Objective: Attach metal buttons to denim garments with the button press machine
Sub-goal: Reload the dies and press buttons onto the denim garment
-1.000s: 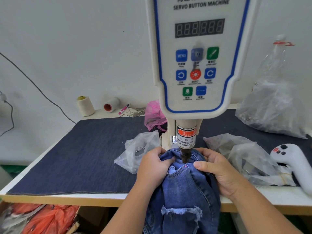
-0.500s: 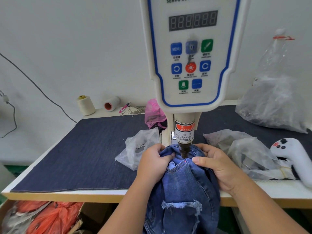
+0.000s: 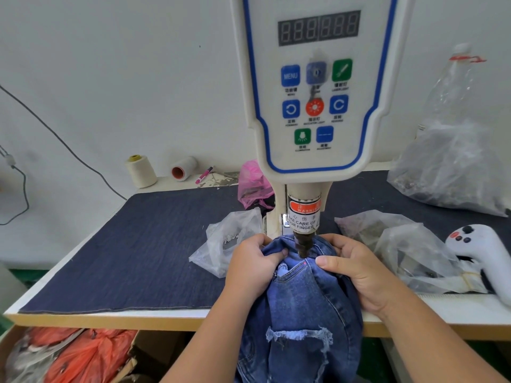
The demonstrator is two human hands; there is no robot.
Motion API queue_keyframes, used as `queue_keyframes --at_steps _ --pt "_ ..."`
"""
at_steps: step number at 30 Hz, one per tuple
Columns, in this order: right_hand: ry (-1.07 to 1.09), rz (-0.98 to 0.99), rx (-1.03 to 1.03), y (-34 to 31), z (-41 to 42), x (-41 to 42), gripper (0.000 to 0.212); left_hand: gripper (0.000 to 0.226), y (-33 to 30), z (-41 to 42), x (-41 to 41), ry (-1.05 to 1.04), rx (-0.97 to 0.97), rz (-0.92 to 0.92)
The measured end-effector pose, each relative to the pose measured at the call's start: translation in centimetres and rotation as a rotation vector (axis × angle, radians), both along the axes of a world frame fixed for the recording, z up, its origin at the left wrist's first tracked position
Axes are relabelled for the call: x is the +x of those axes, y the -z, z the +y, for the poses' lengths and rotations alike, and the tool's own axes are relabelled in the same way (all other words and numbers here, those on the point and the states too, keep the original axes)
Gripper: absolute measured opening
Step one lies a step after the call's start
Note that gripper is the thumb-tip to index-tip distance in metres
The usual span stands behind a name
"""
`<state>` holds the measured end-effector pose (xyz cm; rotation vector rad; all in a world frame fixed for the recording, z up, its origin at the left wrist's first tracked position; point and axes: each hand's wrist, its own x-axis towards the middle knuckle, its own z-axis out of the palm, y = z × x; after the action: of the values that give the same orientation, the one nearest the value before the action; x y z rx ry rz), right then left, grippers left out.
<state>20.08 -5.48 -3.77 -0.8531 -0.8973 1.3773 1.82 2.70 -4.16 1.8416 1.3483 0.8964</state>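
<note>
Hands, left hand (image 3: 253, 268) and right hand (image 3: 356, 272), pinch jeans (image 3: 304, 299) beneath press punch (image 3: 302, 246), seemingly touching.

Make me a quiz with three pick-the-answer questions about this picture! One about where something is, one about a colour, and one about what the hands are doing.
1. Where does the upright thread cone stand?
A. at the back left of the table, by the wall
B. on the jeans
C. on top of the machine

2. What colour is the MENU button?
A. red
B. blue
C. yellow

3. What are the left hand and right hand doing?
A. resting flat on the table
B. pressing machine buttons
C. gripping the jeans on either side of the press head

Answers:
1. A, it stands beside the lying spool near the wall.
2. B, the button is blue with white letters.
3. C, the fingers of both hands curl into the denim beside the punch.
</note>
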Motion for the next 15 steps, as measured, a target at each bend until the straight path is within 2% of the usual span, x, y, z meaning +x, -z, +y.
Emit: queue_keyframes --at_steps 15 --pt "0.013 -0.009 -0.013 -0.46 -0.29 -0.28 0.045 0.018 -0.35 -0.17 0.05 -0.003 0.001 0.012"
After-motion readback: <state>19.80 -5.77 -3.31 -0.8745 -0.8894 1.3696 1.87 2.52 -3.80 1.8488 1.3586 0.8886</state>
